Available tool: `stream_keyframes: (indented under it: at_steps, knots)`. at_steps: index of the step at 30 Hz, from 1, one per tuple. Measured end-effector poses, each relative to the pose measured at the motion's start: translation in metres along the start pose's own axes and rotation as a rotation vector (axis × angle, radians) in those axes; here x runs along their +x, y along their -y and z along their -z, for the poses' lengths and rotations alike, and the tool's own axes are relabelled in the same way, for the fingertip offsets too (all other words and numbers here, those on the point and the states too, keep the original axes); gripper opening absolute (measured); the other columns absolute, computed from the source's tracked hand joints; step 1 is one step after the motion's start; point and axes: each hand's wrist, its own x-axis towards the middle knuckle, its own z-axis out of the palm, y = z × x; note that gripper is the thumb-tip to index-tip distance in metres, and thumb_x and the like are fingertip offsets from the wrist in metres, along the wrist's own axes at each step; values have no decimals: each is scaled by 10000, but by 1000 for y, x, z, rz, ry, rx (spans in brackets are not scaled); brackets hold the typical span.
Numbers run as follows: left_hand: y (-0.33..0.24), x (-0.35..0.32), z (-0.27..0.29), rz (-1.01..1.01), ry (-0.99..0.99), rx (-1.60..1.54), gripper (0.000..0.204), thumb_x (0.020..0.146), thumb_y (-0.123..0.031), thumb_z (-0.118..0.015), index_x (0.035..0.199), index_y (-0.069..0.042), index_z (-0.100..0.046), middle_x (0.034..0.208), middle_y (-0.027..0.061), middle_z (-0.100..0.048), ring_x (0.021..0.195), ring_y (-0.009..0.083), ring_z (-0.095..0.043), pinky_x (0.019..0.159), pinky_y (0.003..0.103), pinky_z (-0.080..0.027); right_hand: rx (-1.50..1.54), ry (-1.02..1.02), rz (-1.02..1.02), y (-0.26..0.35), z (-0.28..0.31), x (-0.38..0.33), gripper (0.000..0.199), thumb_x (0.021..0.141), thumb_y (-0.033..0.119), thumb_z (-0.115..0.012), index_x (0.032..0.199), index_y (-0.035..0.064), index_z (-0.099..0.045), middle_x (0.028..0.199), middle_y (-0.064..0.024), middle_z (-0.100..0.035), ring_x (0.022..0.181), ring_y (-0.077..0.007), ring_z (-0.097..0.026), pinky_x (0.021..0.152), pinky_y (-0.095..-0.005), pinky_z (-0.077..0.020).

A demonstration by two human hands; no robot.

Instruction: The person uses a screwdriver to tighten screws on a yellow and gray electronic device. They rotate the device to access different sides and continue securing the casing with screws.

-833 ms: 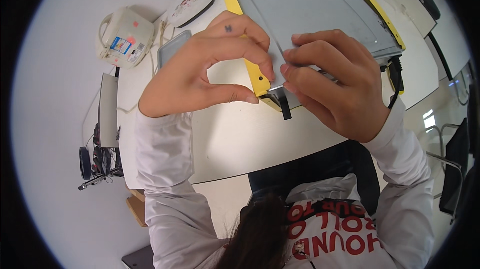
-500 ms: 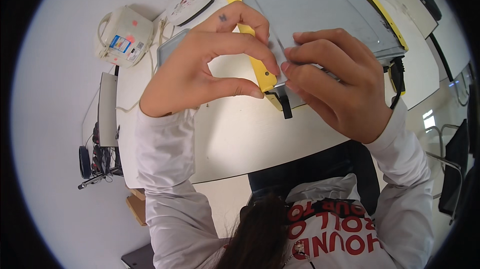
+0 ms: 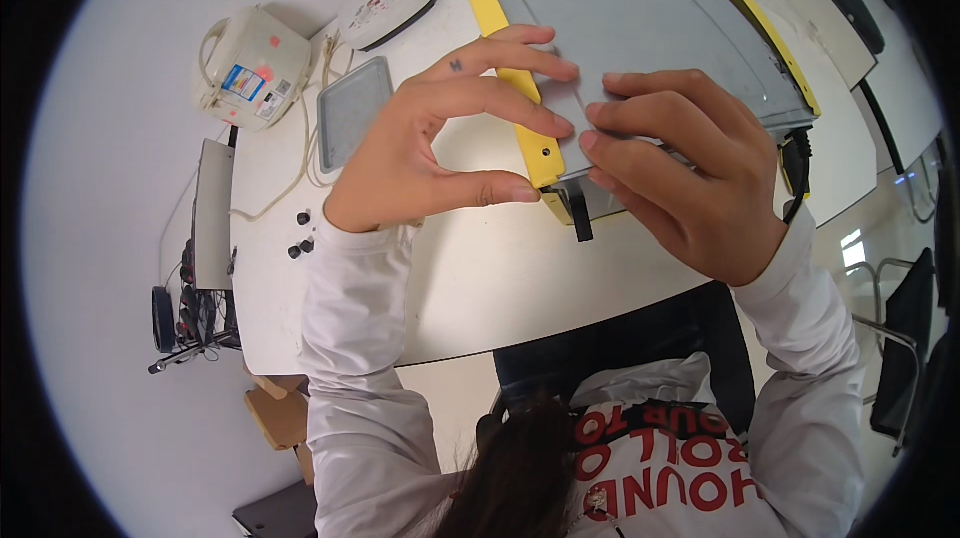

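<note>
Flat grey metal panel in yellow frame, lying tilted on white table, near corner under fingers

Not much is changed here, really. The left hand is shifted a bit: its index and middle fingers, curled over the yellow frame earlier, are now stretched out flatter, with the fingertips laid on the grey panel just beside the right hand's fingertips. The gap seen between the two hands before is closed up. The thumb is now extended toward the frame's near corner instead of tucked under.
</note>
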Motion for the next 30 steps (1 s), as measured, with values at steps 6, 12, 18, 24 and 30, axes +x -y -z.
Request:
stream_keyframes:
  at_steps: [6, 12, 18, 24, 30]
  knots:
    - [2, -1, -2, -27, -20, -11, 389, 577, -244, -807, 934, -108, -736, 1245, 155, -601, 1354, 381, -355, 1121, 540, -201, 18, 4, 12, -2, 1, 0, 268, 660, 102, -792, 891, 78, -658, 958, -48, -647, 942, -280, -649, 698, -336, -551]
    - [8, -4, -6, -71, -58, -43, 400, 557, -202, -736, 944, -100, -724, 1245, 169, -592, 1348, 397, -351, 1121, 546, -193, 25, -1, 14, -2, 2, 0, 269, 660, 97, -792, 893, 73, -659, 957, -50, -648, 938, -284, -649, 699, -336, -550]
    - [10, -3, -8, -91, -49, -65, 394, 548, -168, -709, 936, -98, -712, 1252, 169, -579, 1351, 405, -338, 1117, 554, -193, 25, -2, 15, -2, 3, 0, 260, 667, 100, -789, 890, 68, -659, 955, -50, -651, 938, -280, -651, 699, -334, -549]
    - [13, -2, -9, -108, -48, -84, 375, 568, -145, -717, 941, -105, -707, 1256, 176, -577, 1362, 402, -323, 1117, 552, -192, 37, -4, -7, 0, 3, -1, 250, 681, 117, -787, 891, 67, -660, 955, -50, -655, 947, -276, -656, 710, -335, -553]
    - [16, -3, -7, -79, -43, -129, 418, 578, -285, -860, 938, -116, -734, 1235, 182, -606, 1373, 394, -312, 1118, 547, -179, 51, -2, -8, 0, 3, -2, 252, 687, 119, -787, 902, 67, -667, 960, -50, -659, 953, -274, -657, 720, -329, -559]
